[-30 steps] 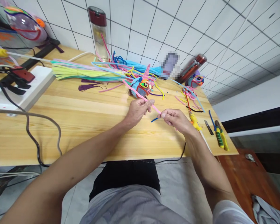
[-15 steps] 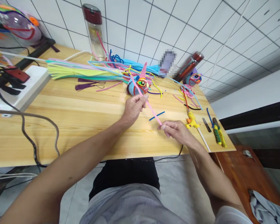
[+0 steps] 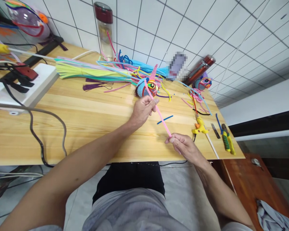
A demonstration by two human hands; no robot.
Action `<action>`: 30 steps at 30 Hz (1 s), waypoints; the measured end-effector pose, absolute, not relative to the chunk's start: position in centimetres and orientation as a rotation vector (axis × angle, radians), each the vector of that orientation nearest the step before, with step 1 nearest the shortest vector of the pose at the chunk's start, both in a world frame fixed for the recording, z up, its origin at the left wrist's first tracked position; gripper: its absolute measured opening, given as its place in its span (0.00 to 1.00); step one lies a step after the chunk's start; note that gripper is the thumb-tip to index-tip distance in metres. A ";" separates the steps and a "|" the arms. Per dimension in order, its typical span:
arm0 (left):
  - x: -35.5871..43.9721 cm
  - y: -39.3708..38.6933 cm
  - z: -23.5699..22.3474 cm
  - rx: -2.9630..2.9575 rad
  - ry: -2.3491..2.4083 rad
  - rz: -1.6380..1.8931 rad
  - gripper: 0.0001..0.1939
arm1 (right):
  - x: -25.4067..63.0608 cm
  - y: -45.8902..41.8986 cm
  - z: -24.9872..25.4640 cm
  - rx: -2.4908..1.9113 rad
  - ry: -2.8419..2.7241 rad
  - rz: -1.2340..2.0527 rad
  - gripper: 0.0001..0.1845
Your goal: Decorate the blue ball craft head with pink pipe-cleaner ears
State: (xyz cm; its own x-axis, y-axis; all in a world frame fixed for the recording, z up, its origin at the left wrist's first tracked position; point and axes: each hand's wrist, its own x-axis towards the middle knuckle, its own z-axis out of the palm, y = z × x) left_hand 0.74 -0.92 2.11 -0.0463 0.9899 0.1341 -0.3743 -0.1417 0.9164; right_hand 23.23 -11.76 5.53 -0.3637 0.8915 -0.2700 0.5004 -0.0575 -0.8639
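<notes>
A pink pipe cleaner (image 3: 162, 119) is stretched diagonally between my hands over the table. My left hand (image 3: 144, 109) pinches it near its upper part, and its far end sticks out beyond my fingers. Nearer the table's front edge, my right hand (image 3: 181, 144) grips the lower end. Just behind my left hand sits a blue unicorn head (image 3: 144, 89) with a pink horn, a large eye and red trim. On the wood under the stretched strand lies a short blue pipe cleaner piece (image 3: 168, 118).
Bundled pipe cleaners (image 3: 93, 70) lie along the back beside a lidded bottle (image 3: 104, 35). At right are a yellow glue gun (image 3: 199, 126), small snips (image 3: 215, 131) and green-yellow pliers (image 3: 227, 139). A white power strip (image 3: 38, 86) with cables occupies the left.
My right hand has moved slightly down toward the table's front edge, with the pink pipe cleaner still held between both hands. The whole view has shifted a little.
</notes>
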 end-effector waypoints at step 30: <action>0.2 0.1 1.9 0.801 0.842 1.511 0.26 | 24.9 -19.3 2.9 -1.366 -1.771 1.128 0.29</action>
